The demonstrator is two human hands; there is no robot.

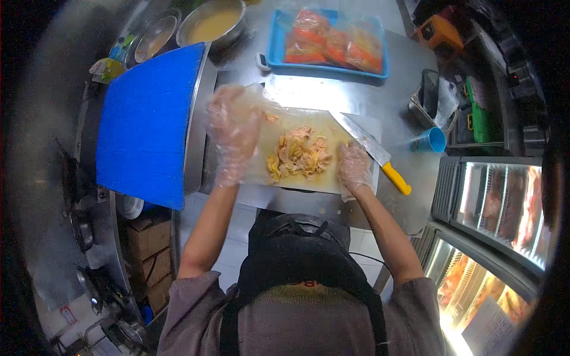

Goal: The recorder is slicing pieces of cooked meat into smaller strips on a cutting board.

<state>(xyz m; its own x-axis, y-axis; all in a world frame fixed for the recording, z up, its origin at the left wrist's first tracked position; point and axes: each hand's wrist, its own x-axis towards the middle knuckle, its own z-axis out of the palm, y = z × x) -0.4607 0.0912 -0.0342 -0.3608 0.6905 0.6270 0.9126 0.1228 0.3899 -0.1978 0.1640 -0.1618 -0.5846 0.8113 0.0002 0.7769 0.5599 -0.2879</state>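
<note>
A heap of cut cooked meat, seemingly chicken with yellow skin, lies mid-board on a white cutting board. My left hand, in a clear plastic glove, is blurred above the board's left side; whether its fingers hold anything is unclear. A small meat scrap lies just right of it. My right hand, gloved too, is at the board's right side with fingers curled and their tips hidden. Right beside it, a kitchen knife with a yellow handle lies slantwise, its handle past the board's edge.
Behind the board, a blue tray holds several bagged food packs. A blue-topped metal box or lid stands left, metal bowls with liquid farther back. To the right are a blue cup, a metal container and lit display fridges.
</note>
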